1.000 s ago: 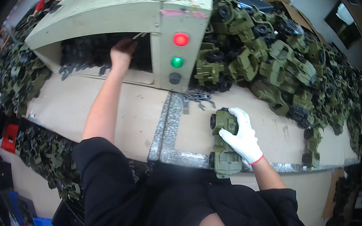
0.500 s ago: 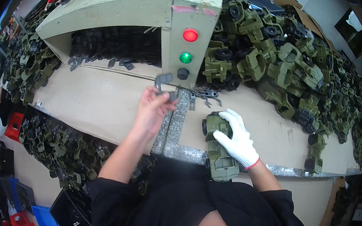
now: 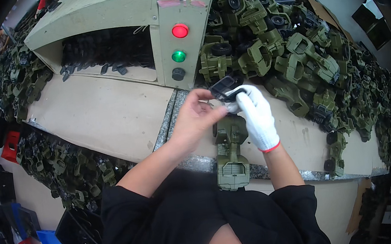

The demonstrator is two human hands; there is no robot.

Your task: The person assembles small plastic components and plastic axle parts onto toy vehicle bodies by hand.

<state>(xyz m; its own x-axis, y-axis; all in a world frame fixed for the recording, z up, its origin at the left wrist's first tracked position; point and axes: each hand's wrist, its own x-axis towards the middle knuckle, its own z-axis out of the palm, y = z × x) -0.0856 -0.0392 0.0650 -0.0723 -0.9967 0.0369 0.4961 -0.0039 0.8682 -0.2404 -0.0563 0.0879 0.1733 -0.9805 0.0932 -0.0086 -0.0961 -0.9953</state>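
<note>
A dark grey plastic frame piece (image 3: 223, 85) is held up between my two hands, over the far end of a green toy vehicle. My bare left hand (image 3: 194, 121) pinches it from the left with thumb and fingers. From the right, my white-gloved right hand (image 3: 258, 118) grips the piece's lower part with its fingertips. The toy vehicle (image 3: 233, 168) sits below on the worktop near the front edge, and neither hand is on it. Fingers partly hide the lower part of the piece.
A pale green machine housing (image 3: 99, 17) stands at the back left, with red and green lights, a black knob and dark parts (image 3: 103, 48) inside its opening. Green toy vehicles (image 3: 295, 61) pile up along the right. More lie in a heap (image 3: 71, 164) below the left worktop.
My left hand has moved right with the grey piece. My right hand has let go of the toy vehicle and risen to grip the piece too. The view has shifted slightly.
</note>
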